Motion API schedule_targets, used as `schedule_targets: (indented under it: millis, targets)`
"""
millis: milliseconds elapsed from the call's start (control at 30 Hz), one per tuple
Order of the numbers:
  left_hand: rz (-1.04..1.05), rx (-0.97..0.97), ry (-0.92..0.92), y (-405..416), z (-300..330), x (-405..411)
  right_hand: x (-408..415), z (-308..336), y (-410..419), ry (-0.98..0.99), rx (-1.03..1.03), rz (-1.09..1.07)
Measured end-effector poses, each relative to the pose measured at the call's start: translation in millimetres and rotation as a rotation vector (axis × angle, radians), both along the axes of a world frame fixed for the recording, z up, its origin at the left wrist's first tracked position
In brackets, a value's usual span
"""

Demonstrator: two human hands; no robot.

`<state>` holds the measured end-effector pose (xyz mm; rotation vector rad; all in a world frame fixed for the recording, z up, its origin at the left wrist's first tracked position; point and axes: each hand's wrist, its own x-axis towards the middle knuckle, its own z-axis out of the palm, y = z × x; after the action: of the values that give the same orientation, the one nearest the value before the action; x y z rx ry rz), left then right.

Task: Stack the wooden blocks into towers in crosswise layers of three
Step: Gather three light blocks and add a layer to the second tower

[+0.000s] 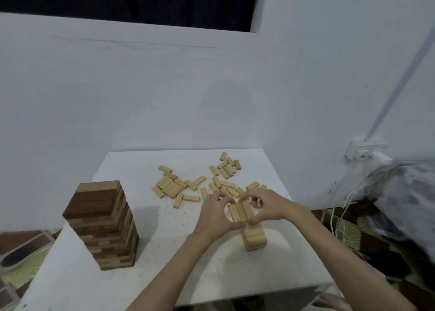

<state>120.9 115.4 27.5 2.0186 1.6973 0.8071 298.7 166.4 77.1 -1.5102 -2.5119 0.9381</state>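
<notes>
A tall tower (103,226) of dark and light wooden blocks stands at the table's left. A short tower of pale blocks (254,239) rises near the table's right side. On its top lies a layer of three pale blocks (240,211), side by side. My left hand (215,214) and my right hand (266,204) curl around that layer from both sides, thumbs and fingertips pinching its ends. Several loose pale blocks (195,186) lie scattered on the table behind the hands.
The white table (164,251) is pushed against a white wall, with its front edge close to me. A wall socket with cables (367,151) and a plastic-wrapped bundle (400,193) sit to the right. A patterned floor with a sandal (18,256) shows at left.
</notes>
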Motion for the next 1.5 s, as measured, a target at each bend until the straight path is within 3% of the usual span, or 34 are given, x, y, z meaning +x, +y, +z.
schedule_targets:
  millis: [300, 733, 1500]
  targets:
    - [0.013, -0.035, 0.053, -14, -21, 43, 37, -18, -15, -0.099, -0.013, 0.007]
    - [0.006, -0.081, 0.086, -14, -33, 46, 45, -47, -15, -0.024, -0.043, -0.013]
    - [-0.003, -0.234, 0.019, -14, -25, 42, 45, -34, -17, -0.014, -0.202, -0.079]
